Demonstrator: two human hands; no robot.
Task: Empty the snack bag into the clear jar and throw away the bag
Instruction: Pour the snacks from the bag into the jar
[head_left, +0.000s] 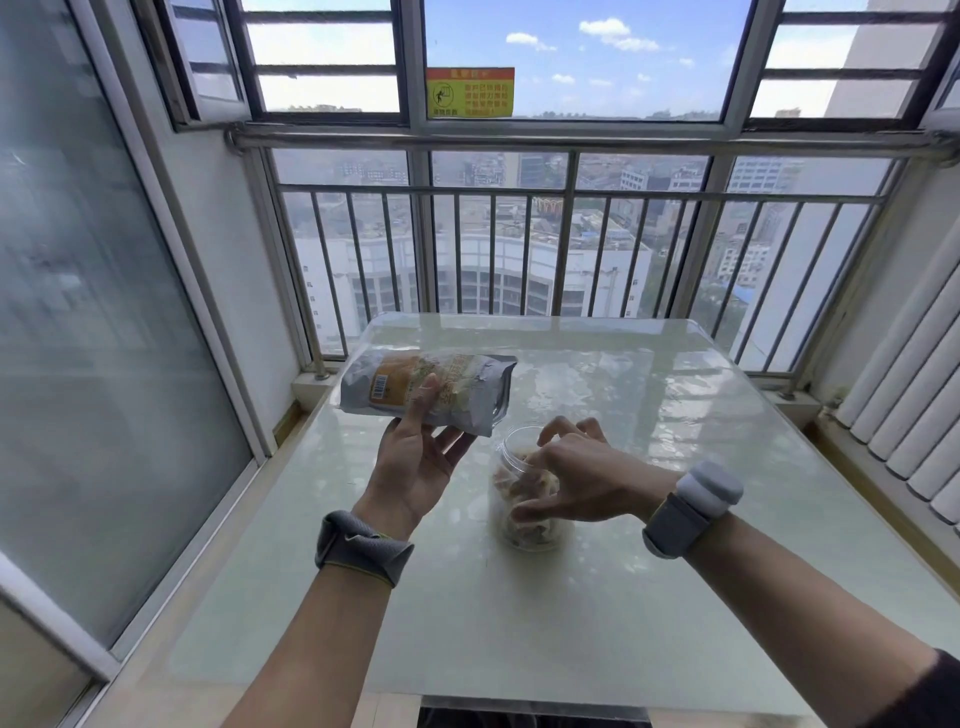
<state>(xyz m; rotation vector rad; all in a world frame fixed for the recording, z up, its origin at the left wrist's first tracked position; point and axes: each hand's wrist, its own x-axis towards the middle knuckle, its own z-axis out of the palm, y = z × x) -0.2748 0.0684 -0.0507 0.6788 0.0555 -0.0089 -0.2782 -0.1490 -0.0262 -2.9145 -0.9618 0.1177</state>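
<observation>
- The clear jar (527, 493) stands upright on the glossy pale desk (675, 441), near the middle, with no lid on its mouth.
- Inside the jar sits a heap of brownish and pale snack pieces (524, 491), filling it from the bottom to a little below the neck.
- The right hand (582, 475) hovers at the jar's right side and over its rim; its fingers (558, 428) are curled and loosely spread, and the thumb lies against the jar's near wall. Whether they pinch a piece cannot be told.
- The snack bag (428, 389), silver-grey with an orange label and a barcode, is held above the desk, up and left of the jar, lying roughly level with its mouth end toward the right.
- The left hand (421, 457) holds the bag from below, palm up, thumb pressed on its front and the other fingers spread beneath it.
- What is left in the bag cannot be seen.
- Each wrist wears a grey band.
</observation>
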